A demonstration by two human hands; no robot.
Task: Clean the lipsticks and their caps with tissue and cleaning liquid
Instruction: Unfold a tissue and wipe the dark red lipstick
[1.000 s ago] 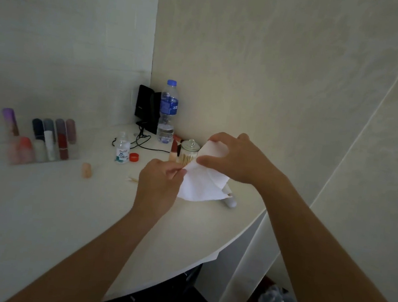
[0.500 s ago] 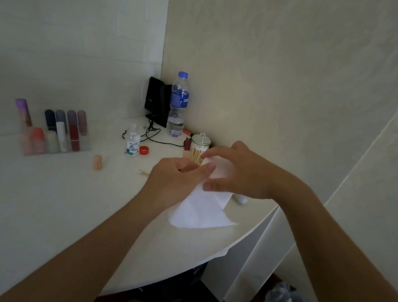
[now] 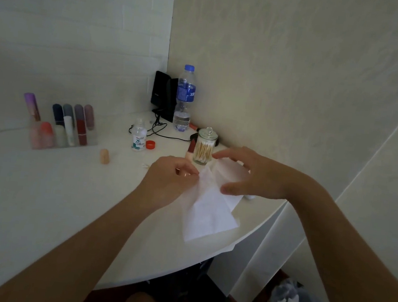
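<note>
**Near the right edge of the bench: tissue between both hands**

Near the curved right edge of the bench [image 3: 39,194], a white tissue [image 3: 208,214] is partly unfolded. Its lower half lies flat on the surface and its upper end is raised between the hands.

- Left hand [image 3: 170,179]: fingers curled, pinching the tissue's upper left edge. A small pinkish item shows between the fingers; I cannot tell what it is.
- Right hand [image 3: 254,177]: released, fingers spread and nearly straight over the tissue's upper part, thumb tip on the sheet.
- Just behind the hands: glass swab jar [image 3: 204,146], with a lipstick [image 3: 190,150] upright just beside its left side, dark red above a pale base.
- Toward the back corner: cleaning-liquid bottle [image 3: 139,137], uncapped, with its red cap [image 3: 150,144] just beside it.
- Mid-bench: peach cap [image 3: 104,156], standing alone.
- Left back edge: clear rack of lipsticks [image 3: 64,125].
</note>
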